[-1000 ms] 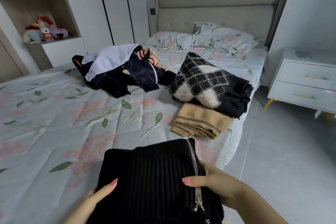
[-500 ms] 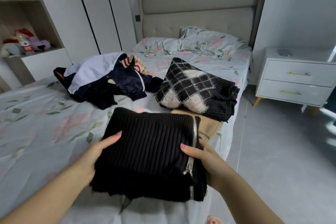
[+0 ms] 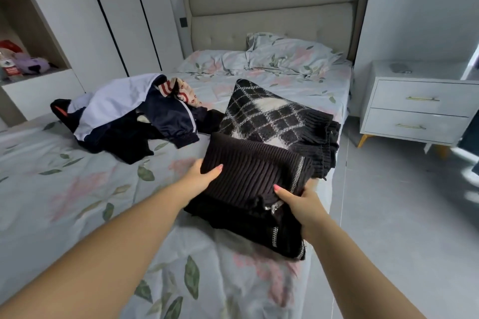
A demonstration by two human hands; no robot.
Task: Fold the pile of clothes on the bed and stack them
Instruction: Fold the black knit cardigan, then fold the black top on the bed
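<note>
At the right edge of the bed (image 3: 77, 202), about midway along its length, a folded black ribbed sweater (image 3: 248, 176) with a metal zip (image 3: 299, 171) is held between both hands. Its far edge overlaps the near edge of a folded black-and-white checked sweater (image 3: 272, 116). Its lower layers sag towards the bedcover at the near side. Whether the bundle rests fully on the bed cannot be told.

The left hand (image 3: 199, 179) grips the left edge of the sweater, thumb laid on top and fingers tucked out of sight beneath. The right hand (image 3: 298, 204) grips the near right corner beside the zip in the same manner, thumb on top and fingers curled under the fabric. Both forearms are bare and extended.

The checked sweater lies just beyond, close to the right edge of the mattress. To its left, touching it, is an unfolded pile of clothes (image 3: 129, 116): dark navy and black garments, a white piece on top and a red-and-cream patterned item at the far side.

The bedcover is pale with a pink flower and green leaf print. A matching pillow (image 3: 285, 52) lies at the far end against a beige padded headboard (image 3: 269, 8).

Right of the bed stands a white two-drawer nightstand (image 3: 420, 109) on a grey floor (image 3: 401, 215). Left of the bed are white wardrobe doors (image 3: 124, 8) and an open shelf (image 3: 33, 33) holding a purple soft toy (image 3: 32, 65).
</note>
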